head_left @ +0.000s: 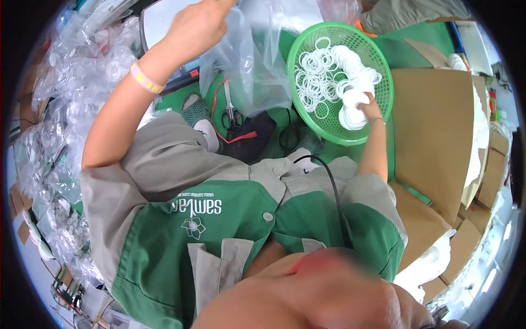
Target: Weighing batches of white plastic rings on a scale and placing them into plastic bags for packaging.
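In the head view, a clear plastic bag (257, 60) is held up at the far left by the left hand (200, 24), whose fingers are closed on the film near its top edge. The bag hangs limp and crumpled between the hand and a green mesh basket (383, 71), which is tilted toward the person at the far right. Thin white rings (318, 77) are spread across the basket's floor, and a stack of them (353, 112) is pinched by the right hand (371, 109) at the basket's near side. The rings are judged light, thin and somewhat flexible, easily scattered, and best gripped as a stack by the outer edges. The bag is judged soft and slippery, best taken at its mouth. Scissors (231, 112) with a red cord lie on the green surface near the bag. Brown cardboard (433, 126) lies at the right, and piles of filled clear bags (82, 77) at the left.
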A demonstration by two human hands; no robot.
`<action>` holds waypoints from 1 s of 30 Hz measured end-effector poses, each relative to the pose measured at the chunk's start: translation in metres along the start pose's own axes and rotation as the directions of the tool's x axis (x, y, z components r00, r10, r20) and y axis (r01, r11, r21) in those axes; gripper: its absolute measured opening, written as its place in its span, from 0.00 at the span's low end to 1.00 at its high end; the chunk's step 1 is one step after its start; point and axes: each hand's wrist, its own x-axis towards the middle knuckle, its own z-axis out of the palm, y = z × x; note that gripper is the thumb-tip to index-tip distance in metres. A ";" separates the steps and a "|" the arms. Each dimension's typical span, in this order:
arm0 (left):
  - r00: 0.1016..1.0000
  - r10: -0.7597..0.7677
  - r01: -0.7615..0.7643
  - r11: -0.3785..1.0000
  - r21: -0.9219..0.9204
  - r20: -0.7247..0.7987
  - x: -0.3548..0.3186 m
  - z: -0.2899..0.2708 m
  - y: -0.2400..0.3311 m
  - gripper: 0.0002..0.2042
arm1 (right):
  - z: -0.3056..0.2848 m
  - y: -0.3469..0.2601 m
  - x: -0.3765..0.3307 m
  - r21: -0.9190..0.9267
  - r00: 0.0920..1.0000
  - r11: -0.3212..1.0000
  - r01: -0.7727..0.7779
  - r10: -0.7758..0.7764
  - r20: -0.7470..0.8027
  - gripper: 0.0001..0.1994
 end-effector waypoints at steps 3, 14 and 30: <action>0.997 -0.001 0.005 0.998 -0.055 0.074 0.001 0.010 -0.010 0.27 | -0.016 -0.046 -0.009 0.571 1.000 0.821 0.011 -0.007 -0.010 0.33; 0.970 0.242 -0.241 0.925 -0.294 -0.033 0.007 0.051 0.000 0.31 | 0.045 -0.236 -0.089 0.985 0.663 0.170 0.018 -0.739 0.116 0.26; 0.807 0.145 0.446 0.486 -0.752 0.572 -0.002 0.004 0.015 0.36 | 0.010 -0.263 -0.071 0.561 0.652 0.740 0.372 -0.638 0.409 0.07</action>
